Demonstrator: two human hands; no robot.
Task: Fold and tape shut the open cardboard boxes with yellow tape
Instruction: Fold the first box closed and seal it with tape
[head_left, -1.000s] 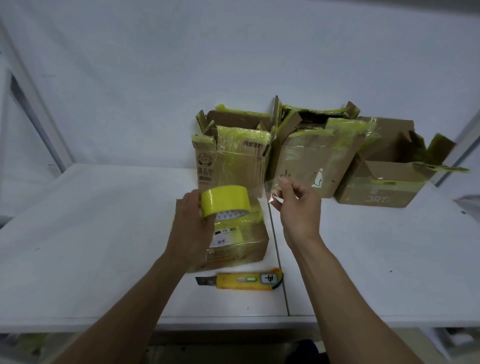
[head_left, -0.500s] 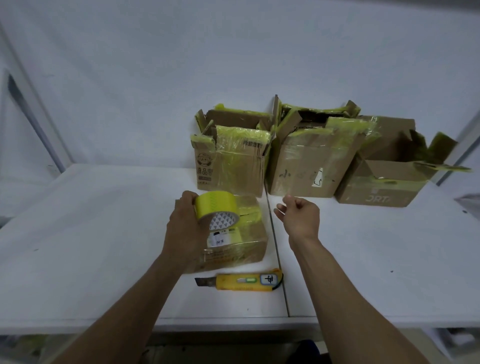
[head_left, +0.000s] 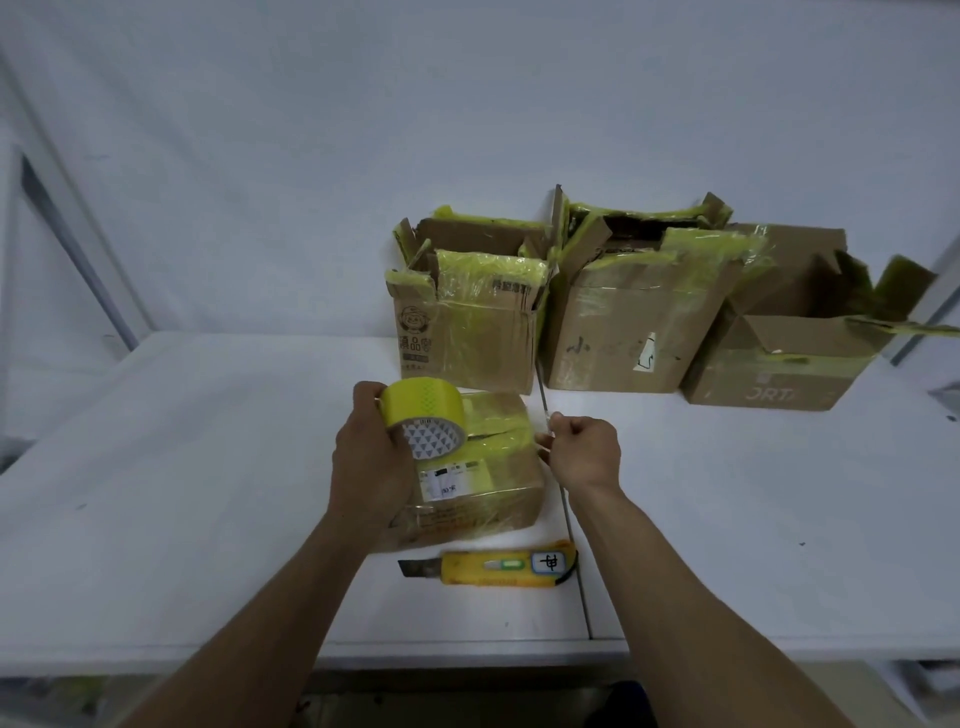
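Yellow tape roll (head_left: 422, 415) being held over small box (head_left: 483, 493) mid-tabletop (head_left: 208, 493); my left hand (head_left: 371, 467) is gripping it, fingers curling round rim. I'm reading this as taping lid seam. Knife (head_left: 493, 564) lying in front. Right hand (head_left: 584, 449) fingers seemingly pinching tape end (head_left: 543, 434) at box's right edge; clear film proving hard to make out. Next move calling for pressing strip down, then cutting. Open boxes (head_left: 623, 322) waiting behind, insides hidden.

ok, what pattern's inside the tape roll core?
Grey triangles on white inside the tape roll; head view.
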